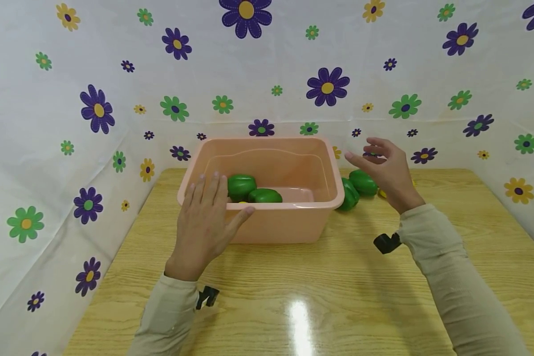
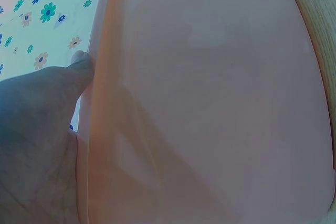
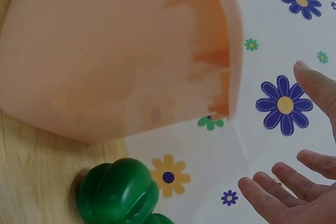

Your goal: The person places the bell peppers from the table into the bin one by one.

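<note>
A peach-coloured plastic tub (image 1: 276,222) stands on the table, with two green bell peppers (image 1: 242,187) and a sliver of something yellow showing inside. My left hand (image 1: 202,222) lies over the tub's front left rim, fingers straight and thumb spread along the edge. In the left wrist view the thumb (image 2: 81,61) meets the rim. My right hand (image 1: 389,170) is raised to the right of the tub, fingers loosely bent and holding nothing. Below it are two more green bell peppers (image 1: 362,183) on the table and a yellow thing (image 1: 382,194), partly hidden by the hand.
The wood-grain table (image 1: 267,277) reaches back to a white flower-printed cloth (image 1: 285,49) hung behind and at the sides. In the right wrist view a green bell pepper (image 3: 118,192) sits close beside the tub's wall.
</note>
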Tool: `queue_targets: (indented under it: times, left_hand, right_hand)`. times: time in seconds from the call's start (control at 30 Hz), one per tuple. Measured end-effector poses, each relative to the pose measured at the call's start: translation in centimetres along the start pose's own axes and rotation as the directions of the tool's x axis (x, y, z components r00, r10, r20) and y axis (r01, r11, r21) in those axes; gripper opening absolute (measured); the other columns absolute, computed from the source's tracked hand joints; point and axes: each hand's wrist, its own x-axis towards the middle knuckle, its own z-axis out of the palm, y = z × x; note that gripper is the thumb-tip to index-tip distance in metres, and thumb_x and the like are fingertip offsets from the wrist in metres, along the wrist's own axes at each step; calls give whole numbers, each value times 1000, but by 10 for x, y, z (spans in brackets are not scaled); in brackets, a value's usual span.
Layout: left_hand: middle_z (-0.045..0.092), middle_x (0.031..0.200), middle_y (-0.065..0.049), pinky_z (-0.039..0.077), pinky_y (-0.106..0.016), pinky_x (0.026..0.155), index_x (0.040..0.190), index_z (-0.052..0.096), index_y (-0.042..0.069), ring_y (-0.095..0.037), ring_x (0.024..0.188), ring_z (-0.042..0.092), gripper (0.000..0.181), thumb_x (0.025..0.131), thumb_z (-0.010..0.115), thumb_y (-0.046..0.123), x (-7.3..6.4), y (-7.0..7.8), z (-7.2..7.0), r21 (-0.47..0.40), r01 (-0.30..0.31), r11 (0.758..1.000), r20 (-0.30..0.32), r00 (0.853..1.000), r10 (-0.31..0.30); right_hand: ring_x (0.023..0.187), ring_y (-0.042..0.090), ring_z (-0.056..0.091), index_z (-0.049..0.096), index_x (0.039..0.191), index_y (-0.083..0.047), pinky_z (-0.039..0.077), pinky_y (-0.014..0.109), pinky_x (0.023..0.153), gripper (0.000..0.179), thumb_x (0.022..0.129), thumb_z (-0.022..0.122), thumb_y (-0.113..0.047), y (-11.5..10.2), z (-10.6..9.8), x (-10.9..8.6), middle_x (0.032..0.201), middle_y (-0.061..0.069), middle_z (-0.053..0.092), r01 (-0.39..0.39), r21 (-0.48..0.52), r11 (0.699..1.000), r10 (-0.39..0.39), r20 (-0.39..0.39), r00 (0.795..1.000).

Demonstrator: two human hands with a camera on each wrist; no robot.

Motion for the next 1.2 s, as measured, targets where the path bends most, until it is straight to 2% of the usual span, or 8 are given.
queue_targets:
  times: [0.6, 0.87, 1.2]
  left_hand:
    - [27, 163, -23, 10, -51, 124, 156, 29, -6, -43, 152, 17, 97, 98, 41, 71, -1, 0, -1, 3, 7, 1000, 9, 1000, -7]
    - [29, 162, -23, 12, -52, 124, 156, 31, -6, -43, 151, 19, 96, 98, 45, 69, 0, 1, -1, -3, 3, 1000, -9, 1000, -3]
    - [28, 162, -23, 12, -52, 124, 156, 30, -6, -43, 151, 19, 97, 98, 41, 71, 0, 1, -1, 5, 4, 1000, 1, 1000, -4]
  right_hand:
    - [137, 42, 44, 31, 158, -7, 44, 55, 108, 96, 87, 77, -53, 46, 12, 12, 155, 23, 38, -101, -88, 991, 105, 38, 994]
    - [137, 42, 43, 30, 158, -6, 44, 54, 108, 90, 90, 77, -42, 60, 16, 14, 155, 25, 38, -140, -97, 985, 145, 46, 988]
    - [137, 43, 44, 30, 156, -2, 42, 53, 110, 90, 90, 77, -42, 79, 21, 12, 154, 26, 39, -159, -121, 980, 168, 64, 984]
